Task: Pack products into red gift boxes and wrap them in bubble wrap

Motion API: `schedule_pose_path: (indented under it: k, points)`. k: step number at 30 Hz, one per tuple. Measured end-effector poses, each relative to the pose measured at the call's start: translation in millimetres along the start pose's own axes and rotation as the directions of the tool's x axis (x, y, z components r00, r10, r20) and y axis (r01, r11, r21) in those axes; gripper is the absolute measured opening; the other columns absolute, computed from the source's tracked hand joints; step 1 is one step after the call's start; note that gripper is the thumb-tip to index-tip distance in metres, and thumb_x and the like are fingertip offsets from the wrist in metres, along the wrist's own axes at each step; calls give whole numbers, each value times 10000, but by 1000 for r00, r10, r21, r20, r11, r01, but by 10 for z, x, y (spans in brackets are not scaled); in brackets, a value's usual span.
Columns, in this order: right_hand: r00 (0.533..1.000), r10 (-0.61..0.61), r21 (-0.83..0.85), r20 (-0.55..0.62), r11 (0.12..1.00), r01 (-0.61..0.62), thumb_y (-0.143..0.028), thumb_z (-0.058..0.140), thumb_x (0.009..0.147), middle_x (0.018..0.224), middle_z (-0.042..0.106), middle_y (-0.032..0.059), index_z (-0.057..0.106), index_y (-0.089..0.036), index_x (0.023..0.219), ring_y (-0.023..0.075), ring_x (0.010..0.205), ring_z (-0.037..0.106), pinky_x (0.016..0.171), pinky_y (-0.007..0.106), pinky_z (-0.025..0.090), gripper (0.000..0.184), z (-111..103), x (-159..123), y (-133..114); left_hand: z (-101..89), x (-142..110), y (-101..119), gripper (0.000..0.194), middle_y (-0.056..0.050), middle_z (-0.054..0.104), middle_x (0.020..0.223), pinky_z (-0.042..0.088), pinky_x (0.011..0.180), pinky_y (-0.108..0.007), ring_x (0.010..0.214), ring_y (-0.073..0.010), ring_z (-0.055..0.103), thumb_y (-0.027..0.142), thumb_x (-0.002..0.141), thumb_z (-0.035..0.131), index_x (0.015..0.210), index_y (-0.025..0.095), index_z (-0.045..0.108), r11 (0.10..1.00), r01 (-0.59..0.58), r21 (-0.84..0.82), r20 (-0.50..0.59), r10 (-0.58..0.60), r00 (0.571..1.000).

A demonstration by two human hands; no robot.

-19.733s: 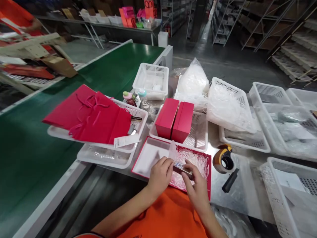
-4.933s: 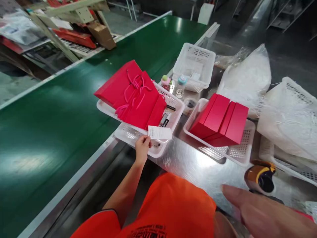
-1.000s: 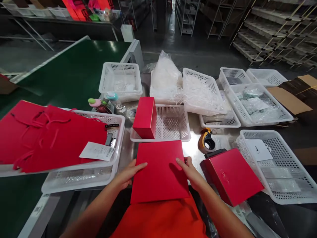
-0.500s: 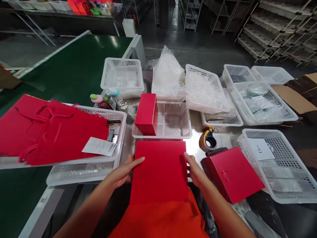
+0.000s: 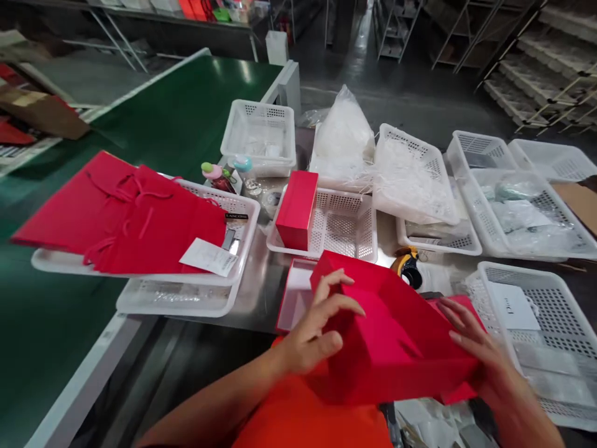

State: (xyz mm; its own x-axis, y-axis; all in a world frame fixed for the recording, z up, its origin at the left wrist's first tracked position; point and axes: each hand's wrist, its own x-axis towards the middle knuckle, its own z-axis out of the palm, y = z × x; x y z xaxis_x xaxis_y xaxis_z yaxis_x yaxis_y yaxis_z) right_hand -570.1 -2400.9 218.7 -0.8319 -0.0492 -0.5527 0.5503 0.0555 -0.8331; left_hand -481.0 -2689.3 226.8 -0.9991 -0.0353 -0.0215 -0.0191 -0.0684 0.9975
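Observation:
Between my two hands is a red box lid [image 5: 405, 336], tilted with its hollow side up and toward me. My left hand [image 5: 317, 326] has its fingers hooked over the lid's left wall. At the opposite end, my right hand [image 5: 485, 345] grips the right edge, its fingers over the rim. On the table behind the lid lies an open red box base [image 5: 297, 286] with a pale inside, partly covered by the lid. Another red box [image 5: 466, 305] is largely hidden behind the lid and my right hand.
An upright red box [image 5: 297, 208] stands in a white basket [image 5: 368, 230]. Red paper bags [image 5: 153, 224] and a paper slip [image 5: 209, 256] lie over baskets at left. A tape roll [image 5: 410, 274] sits mid-table. A green conveyor belt [image 5: 186, 112] runs along the left.
The red lid has come off its box base, moved right and been turned hollow side up. Both hands moved right with it. The base's pale inside now shows.

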Motion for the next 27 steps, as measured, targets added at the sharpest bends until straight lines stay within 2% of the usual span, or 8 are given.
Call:
schedule_pose_path:
  k: [3, 6, 9, 11, 14, 17, 21, 27]
  points:
    - [997, 73, -104, 5, 992, -72, -380, 774, 655, 1500, 550, 122, 520, -396, 1470, 386, 1104, 712, 714, 435, 642, 854, -216, -131, 333, 124, 41, -388, 540, -153, 552, 1385, 184, 1246, -541, 1454, -395, 383, 719, 855, 575, 818, 202, 728, 991, -123, -58, 176, 131, 976]
    - [989, 145, -61, -38, 987, -147, -249, 726, 574, 1541, 500, 123, 475, -379, 1506, 388, 1101, 713, 703, 420, 648, 974, -381, -160, 655, 84, 103, -844, 405, -173, 496, 1456, 341, 1185, -480, 1415, -352, 450, 568, 911, 558, 998, 194, 686, 994, -53, -92, -161, 37, 986]
    - [983, 97, 40, -156, 995, -91, -249, 735, 534, 1545, 496, 117, 470, -317, 1516, 396, 1223, 648, 848, 436, 639, 1020, -499, -118, 881, -159, 170, -1272, 427, -218, 456, 1480, 426, 1115, -425, 1387, -324, 479, 385, 908, 551, 1270, 158, 556, 948, 262, 179, -520, -135, 843]
    - [973, -10, 24, -233, 1000, 16, -300, 768, 563, 1534, 513, 102, 460, -287, 1526, 381, 1339, 557, 977, 426, 589, 1011, -555, -84, 984, -385, 177, -1500, 577, -273, 491, 1440, 440, 1081, -453, 1348, -371, 511, 310, 869, 610, 1387, 102, 464, 681, 557, 476, -552, -261, 792]
    - [947, -147, -97, -284, 987, 124, -362, 780, 604, 1513, 540, 89, 490, -248, 1510, 364, 1422, 463, 1115, 429, 474, 958, -617, -40, 1092, -686, 129, -1682, 472, -272, 657, 1217, 487, 961, -449, 1172, -382, 643, 204, 924, 502, 1376, 70, 477, 235, 644, 728, -491, -477, 729]
    - [931, -248, -219, -269, 957, 192, -414, 757, 651, 1516, 539, 76, 547, -220, 1468, 359, 1463, 403, 1192, 446, 358, 866, -647, -2, 1167, -855, 71, -1636, 367, -223, 721, 1094, 492, 884, -384, 1065, -325, 700, 86, 936, 356, 1227, 108, 580, 156, 608, 778, -460, -517, 722]
    - [915, -334, -313, -228, 915, 255, -451, 706, 727, 1540, 514, 71, 517, -219, 1495, 343, 1481, 383, 1227, 477, 280, 823, -633, 61, 1239, -917, -1, -1288, 393, -239, 710, 1129, 493, 853, -417, 1054, -364, 697, 95, 943, 316, 1213, 108, 601, 100, 582, 807, -487, -445, 751]
    - [927, -351, -294, -131, 907, 301, -445, 685, 787, 1583, 459, 65, 483, -226, 1522, 305, 1497, 364, 1242, 443, 278, 793, -577, 275, 1437, -1114, -352, -510, 407, -150, 731, 1160, 516, 825, -396, 1016, -325, 704, 158, 896, 350, 1078, 178, 714, 31, 413, 910, -388, -284, 877]
